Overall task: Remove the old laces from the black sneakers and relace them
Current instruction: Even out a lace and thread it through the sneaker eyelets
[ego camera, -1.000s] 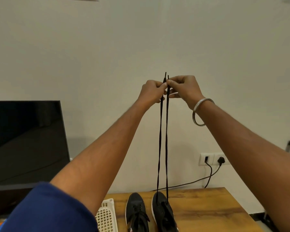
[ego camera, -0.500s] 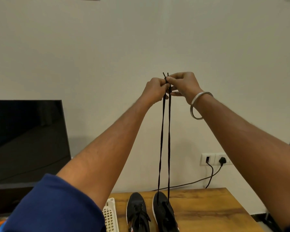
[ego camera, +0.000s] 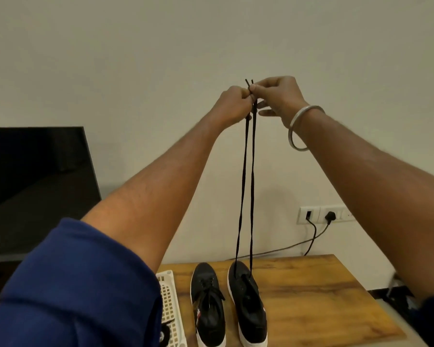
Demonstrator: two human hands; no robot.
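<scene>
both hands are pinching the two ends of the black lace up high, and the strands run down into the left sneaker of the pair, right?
Not quite: the head view shows both strands of the black lace running down into the right sneaker, not the left sneaker, which already has its laces in. The rest holds: the left hand and right hand pinch the two ends up high.

A plain pale wall (ego camera: 161,58) backs a wooden table (ego camera: 323,296), dark screen (ego camera: 30,184) at left.

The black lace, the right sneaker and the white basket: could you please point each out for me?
black lace (ego camera: 243,196), head view, left strand mid-length
right sneaker (ego camera: 248,304), head view, black upper
white basket (ego camera: 169,304), head view, lattice rim
</scene>
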